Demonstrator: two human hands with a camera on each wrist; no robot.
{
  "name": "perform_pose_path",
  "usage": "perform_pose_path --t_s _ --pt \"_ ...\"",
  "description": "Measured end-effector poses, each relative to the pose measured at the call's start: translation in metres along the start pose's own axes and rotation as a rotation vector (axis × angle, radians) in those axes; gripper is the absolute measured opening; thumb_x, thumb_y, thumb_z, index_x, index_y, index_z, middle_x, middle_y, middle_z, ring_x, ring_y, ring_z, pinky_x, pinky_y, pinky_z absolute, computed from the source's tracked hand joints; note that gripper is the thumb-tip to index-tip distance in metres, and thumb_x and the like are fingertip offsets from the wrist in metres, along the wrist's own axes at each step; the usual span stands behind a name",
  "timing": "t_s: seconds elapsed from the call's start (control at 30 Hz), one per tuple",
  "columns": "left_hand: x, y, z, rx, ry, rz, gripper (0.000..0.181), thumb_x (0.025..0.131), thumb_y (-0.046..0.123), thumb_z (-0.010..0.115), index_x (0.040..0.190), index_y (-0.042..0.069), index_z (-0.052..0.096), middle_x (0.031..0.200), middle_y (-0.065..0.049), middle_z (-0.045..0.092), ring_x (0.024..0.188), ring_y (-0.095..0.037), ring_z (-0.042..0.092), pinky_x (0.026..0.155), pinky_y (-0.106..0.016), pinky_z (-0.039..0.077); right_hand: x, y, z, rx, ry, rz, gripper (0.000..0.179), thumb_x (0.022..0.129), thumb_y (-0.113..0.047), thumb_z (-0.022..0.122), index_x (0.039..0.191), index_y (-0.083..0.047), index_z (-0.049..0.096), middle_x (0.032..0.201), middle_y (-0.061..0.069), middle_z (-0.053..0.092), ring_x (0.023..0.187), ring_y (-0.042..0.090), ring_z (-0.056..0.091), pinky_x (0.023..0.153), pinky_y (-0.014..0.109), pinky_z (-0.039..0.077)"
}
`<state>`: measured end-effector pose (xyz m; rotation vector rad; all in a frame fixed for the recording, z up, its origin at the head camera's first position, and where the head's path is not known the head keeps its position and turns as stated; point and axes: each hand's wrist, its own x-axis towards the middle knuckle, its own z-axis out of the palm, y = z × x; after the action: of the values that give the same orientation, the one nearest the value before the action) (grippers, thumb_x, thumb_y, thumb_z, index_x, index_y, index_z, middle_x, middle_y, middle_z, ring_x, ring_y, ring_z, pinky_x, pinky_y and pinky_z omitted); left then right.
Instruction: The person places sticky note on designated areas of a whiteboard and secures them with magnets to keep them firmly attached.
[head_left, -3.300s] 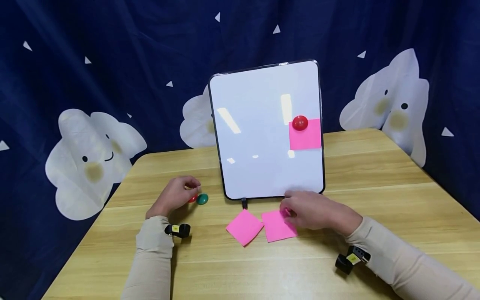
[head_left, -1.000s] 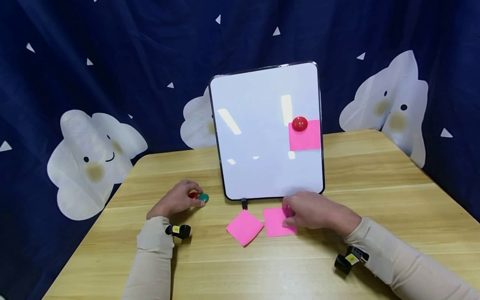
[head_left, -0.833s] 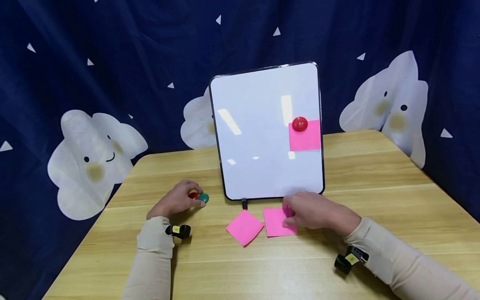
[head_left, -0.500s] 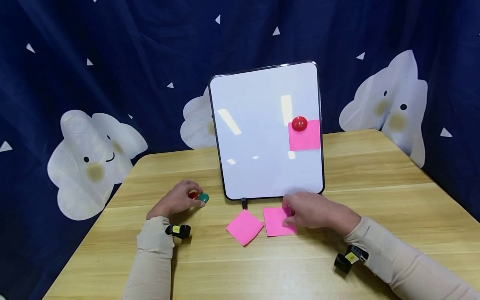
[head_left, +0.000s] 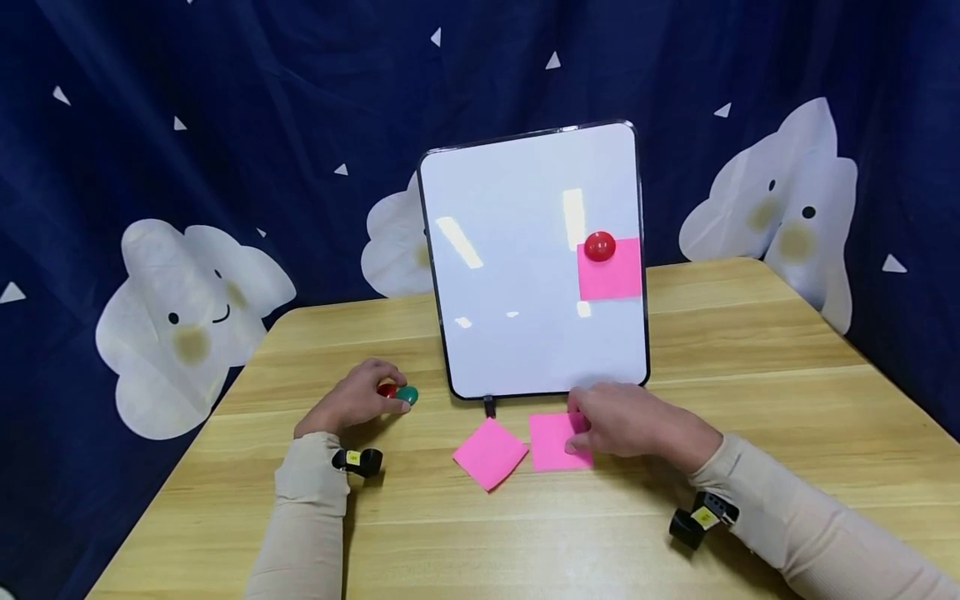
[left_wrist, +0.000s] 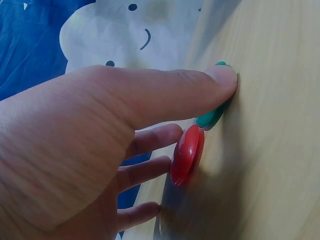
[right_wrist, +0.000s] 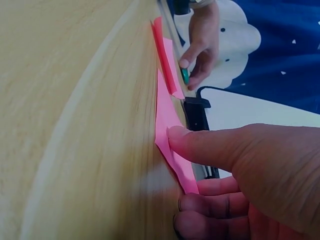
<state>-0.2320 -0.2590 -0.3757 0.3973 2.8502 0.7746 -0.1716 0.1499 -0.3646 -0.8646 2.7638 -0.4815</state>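
My left hand (head_left: 356,398) is low over the table, left of the whiteboard (head_left: 532,333). Its thumb and index finger pinch a round green magnet (head_left: 407,396). A red magnet (left_wrist: 186,156) sits right beside the green one, near the other fingers in the left wrist view. At the foot of the board my right hand (head_left: 630,421) grips the right side of a square pink sticky note (head_left: 549,442). In the right wrist view the thumb lies on this note, fingers at its far edge. A second pink note (head_left: 491,455) lies turned cornerwise to its left.
On the board's right side a large red magnet (head_left: 600,246) pins another pink note (head_left: 611,283). Black feet (head_left: 490,407) hold the board upright on the wooden table (head_left: 525,533). A dark blue curtain (head_left: 315,75) with white clouds hangs behind.
The left hand has gone from over the red magnet to pinching the green one. The right-hand note has turned slightly straighter under the right hand; the last half second shows almost no motion.
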Motion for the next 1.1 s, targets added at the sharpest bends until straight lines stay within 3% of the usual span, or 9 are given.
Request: perform_pose_path --t_s 0.33,0.53,0.73,1.1 --pt "0.0003 0.0016 -0.0001 0.003 0.001 -0.006 0.033 0.086 0.026 0.081 0.113 0.011 0.069 0.136 -0.016 0.049 0.119 -0.034 0.049 0.101 -0.053 0.043 -0.0006 0.0011 -0.0001 -0.030 0.052 -0.049 0.029 0.086 -0.034 0.080 0.089 -0.020 0.055 0.071 -0.007 0.047 0.069 0.011 0.043 0.060 0.029 0.037" --pt "-0.0001 0.0008 0.0002 0.001 0.004 -0.004 0.032 0.085 0.025 0.081 0.112 0.011 0.069 0.136 -0.016 0.049 0.118 -0.034 0.049 0.101 -0.053 0.043 0.0008 0.0025 0.0022 -0.040 0.083 -0.079 0.018 0.090 -0.019 0.076 0.089 -0.020 0.058 0.074 -0.010 0.050 0.072 0.012 0.046 0.064 0.030 0.041" --pt "0.0009 -0.0001 0.0008 0.001 0.004 -0.005 0.033 0.086 0.026 0.081 0.113 0.011 0.069 0.137 -0.017 0.048 0.119 -0.035 0.048 0.101 -0.054 0.043 0.0020 0.0055 0.0053 -0.082 0.125 -0.132 0.017 0.090 -0.011 0.073 0.084 -0.021 0.060 0.074 -0.013 0.052 0.071 0.009 0.047 0.065 0.029 0.042" --pt "0.0002 -0.0005 0.0006 0.012 0.013 -0.011 0.031 0.087 0.025 0.080 0.113 0.012 0.069 0.138 -0.017 0.048 0.119 -0.036 0.048 0.100 -0.054 0.044 0.0024 0.0047 0.0028 -0.081 0.188 -0.157 0.025 0.090 -0.014 0.072 0.077 -0.023 0.052 0.069 -0.014 0.046 0.067 0.009 0.045 0.062 0.028 0.040"
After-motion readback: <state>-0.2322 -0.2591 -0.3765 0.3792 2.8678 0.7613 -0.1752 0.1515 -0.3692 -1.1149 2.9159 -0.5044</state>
